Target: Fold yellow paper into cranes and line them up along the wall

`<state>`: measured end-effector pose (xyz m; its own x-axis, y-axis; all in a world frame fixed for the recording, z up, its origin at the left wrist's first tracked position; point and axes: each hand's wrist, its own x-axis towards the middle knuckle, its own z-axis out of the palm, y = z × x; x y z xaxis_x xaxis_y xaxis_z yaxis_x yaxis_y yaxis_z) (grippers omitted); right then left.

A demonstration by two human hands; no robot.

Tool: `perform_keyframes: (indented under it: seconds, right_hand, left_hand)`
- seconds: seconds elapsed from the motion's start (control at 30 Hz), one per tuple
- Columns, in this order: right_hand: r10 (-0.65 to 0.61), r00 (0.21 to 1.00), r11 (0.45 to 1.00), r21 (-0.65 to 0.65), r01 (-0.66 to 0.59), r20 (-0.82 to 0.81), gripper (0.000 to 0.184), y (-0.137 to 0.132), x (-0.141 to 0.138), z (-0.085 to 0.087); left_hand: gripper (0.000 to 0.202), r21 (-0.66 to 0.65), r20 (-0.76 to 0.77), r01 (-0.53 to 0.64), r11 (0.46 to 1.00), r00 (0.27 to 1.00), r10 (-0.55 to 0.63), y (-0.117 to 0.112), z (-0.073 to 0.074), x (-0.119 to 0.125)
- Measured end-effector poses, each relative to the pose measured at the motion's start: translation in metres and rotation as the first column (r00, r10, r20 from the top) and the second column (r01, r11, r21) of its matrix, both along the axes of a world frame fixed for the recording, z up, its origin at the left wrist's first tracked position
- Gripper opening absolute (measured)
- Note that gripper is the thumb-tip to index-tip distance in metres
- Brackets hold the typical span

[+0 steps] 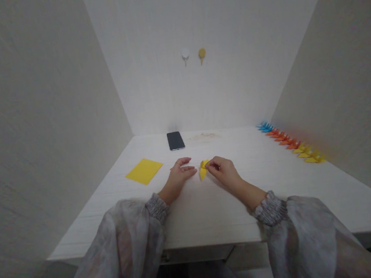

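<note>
A small folded piece of yellow paper [203, 169] is pinched in the fingertips of my right hand [223, 171], just above the white table. My left hand [181, 174] rests a little to the left of it, fingers apart and holding nothing. A small orange bit shows beside the left hand, mostly hidden behind it. Farther left lies a flat yellow square of paper [144, 171]. The fine folds of the held piece are too small to make out.
A dark phone [175, 141] lies toward the back of the white table [210, 214]. Along the right wall runs a row of folded paper figures, blue [265, 127], orange [284, 138] and yellow [307, 153]. A white hook [185, 54] and a gold hook [201, 54] are on the back wall.
</note>
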<state>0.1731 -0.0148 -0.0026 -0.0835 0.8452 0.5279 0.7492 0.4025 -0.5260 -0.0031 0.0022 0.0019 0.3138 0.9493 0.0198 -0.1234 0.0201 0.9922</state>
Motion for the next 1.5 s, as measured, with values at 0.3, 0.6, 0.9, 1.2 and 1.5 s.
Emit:
perform_keyframes:
  seconds: [0.3, 0.6, 0.9, 1.2, 1.5]
  right_hand:
    - [-0.366, 0.93, 0.929, -0.051, 0.368, 0.04, 0.021, 0.002, 0.029, 0.002]
    - [-0.734, 0.669, 0.667, -0.064, 0.743, 0.118, 0.029, -0.063, 0.158, 0.014]
    - [-0.851, 0.468, 0.464, -0.077, 0.882, 0.238, 0.031, -0.113, 0.21, 0.018]
    - [-0.863, 0.387, 0.356, -0.153, 0.922, 0.325, 0.028, -0.124, 0.242, 0.014]
    - [-0.846, 0.384, 0.335, -0.191, 0.923, 0.37, 0.027, -0.117, 0.251, 0.008]
  left_hand:
    - [0.042, 0.047, -0.029, 0.069, 0.997, 0.997, -0.067, 0.001, -0.003, 0.007]
    - [0.039, 0.084, -0.09, 0.113, 0.99, 0.99, -0.105, -0.001, 0.0, 0.006]
    - [0.036, 0.098, -0.15, 0.148, 0.984, 0.98, -0.133, -0.005, 0.003, 0.008]
    - [0.043, 0.158, -0.215, 0.18, 0.971, 0.966, -0.144, 0.007, -0.01, 0.005]
    - [0.041, 0.15, -0.25, 0.192, 0.97, 0.957, -0.151, 0.0, 0.001, 0.007]
